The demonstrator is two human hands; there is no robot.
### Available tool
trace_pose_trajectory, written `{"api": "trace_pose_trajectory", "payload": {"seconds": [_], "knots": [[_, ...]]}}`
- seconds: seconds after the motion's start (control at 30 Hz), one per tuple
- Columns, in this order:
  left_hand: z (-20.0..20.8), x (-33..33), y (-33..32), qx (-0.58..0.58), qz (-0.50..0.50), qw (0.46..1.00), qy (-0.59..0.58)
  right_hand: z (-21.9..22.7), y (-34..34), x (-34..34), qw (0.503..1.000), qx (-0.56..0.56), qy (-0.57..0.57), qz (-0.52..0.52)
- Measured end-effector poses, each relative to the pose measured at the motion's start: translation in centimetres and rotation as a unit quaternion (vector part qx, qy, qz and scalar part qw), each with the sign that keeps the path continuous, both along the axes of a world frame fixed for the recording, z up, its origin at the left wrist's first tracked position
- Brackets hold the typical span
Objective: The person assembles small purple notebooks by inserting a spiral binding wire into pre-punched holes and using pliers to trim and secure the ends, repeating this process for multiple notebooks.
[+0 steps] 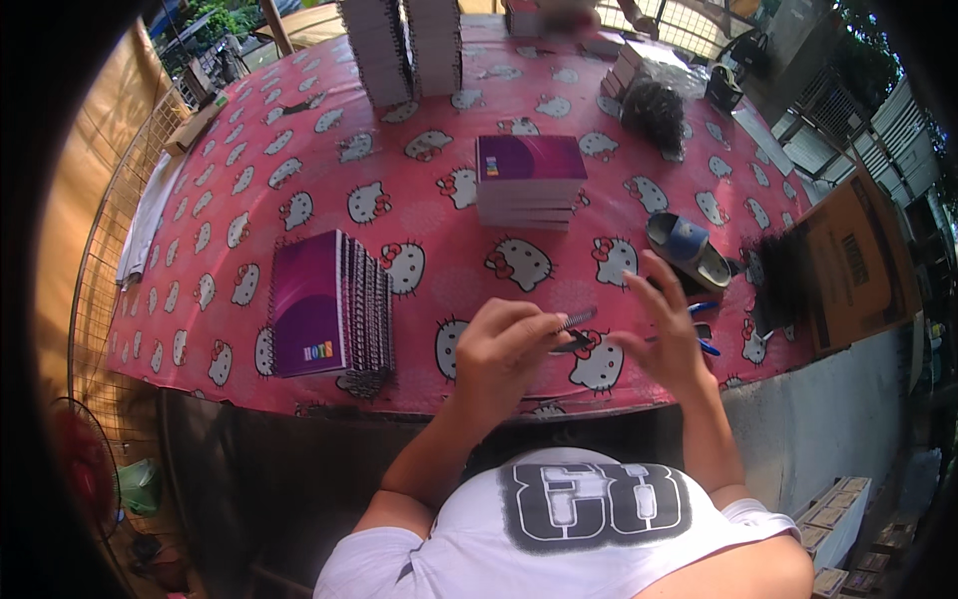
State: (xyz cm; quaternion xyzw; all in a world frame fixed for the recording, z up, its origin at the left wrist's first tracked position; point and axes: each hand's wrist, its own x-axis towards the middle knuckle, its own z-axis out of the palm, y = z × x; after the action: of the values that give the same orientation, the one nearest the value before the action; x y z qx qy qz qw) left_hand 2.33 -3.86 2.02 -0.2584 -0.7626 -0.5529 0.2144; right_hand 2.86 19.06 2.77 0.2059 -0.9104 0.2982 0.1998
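Observation:
My left hand (504,344) is closed in a pinch on a short dark wire coil (579,318) above the table. Just under the coil is a small black piece (572,344); I cannot tell if the hand holds it too. My right hand (667,334) is raised to the right, fingers spread, holding nothing. Beside it lie blue-handled tools (707,347), partly hidden by the hand. To the left sits a stack of purple spiral notebooks (311,304). Farther off, ahead of my hands, stands a pile of purple-covered books (529,160) with no coil showing.
A blue clog (689,248) rests to the right, near black bristly strands (783,280) and a cardboard box (858,262). Tall notebook stacks (377,55) stand at the back. A bag of black material (654,115) and a tape dispenser (723,88) lie far right. A fan (85,459) stands lower left.

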Motion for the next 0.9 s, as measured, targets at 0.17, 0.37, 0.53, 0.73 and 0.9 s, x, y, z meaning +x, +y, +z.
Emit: {"api": "trace_pose_trajectory", "payload": {"seconds": [0.17, 0.37, 0.53, 0.73, 0.9], "knots": [[5.1, 3.4, -4.9, 0.001, 0.157, 0.959, 0.235, 6.6, -9.5, -2.0, 0.915, -0.057, -0.069, 0.393], [3.1, 4.2, -14.6, 0.186, 0.558, 0.795, 0.149, 7.4, -22.5, -8.9, 0.712, -0.551, -0.259, 0.349], [-1.1, 0.8, -14.6, 0.264, 0.363, 0.890, 0.078, 0.4, -27.1, -11.7, 0.887, -0.343, 0.010, 0.309], [1.0, 1.2, -13.9, 0.262, 0.444, 0.857, -0.021, -0.5, -28.3, -12.5, 0.892, -0.318, -0.097, 0.306], [1.1, 1.3, -16.1, 0.452, 0.299, 0.838, -0.067, -2.8, -26.9, -10.1, 0.851, -0.455, -0.195, 0.175]]}}
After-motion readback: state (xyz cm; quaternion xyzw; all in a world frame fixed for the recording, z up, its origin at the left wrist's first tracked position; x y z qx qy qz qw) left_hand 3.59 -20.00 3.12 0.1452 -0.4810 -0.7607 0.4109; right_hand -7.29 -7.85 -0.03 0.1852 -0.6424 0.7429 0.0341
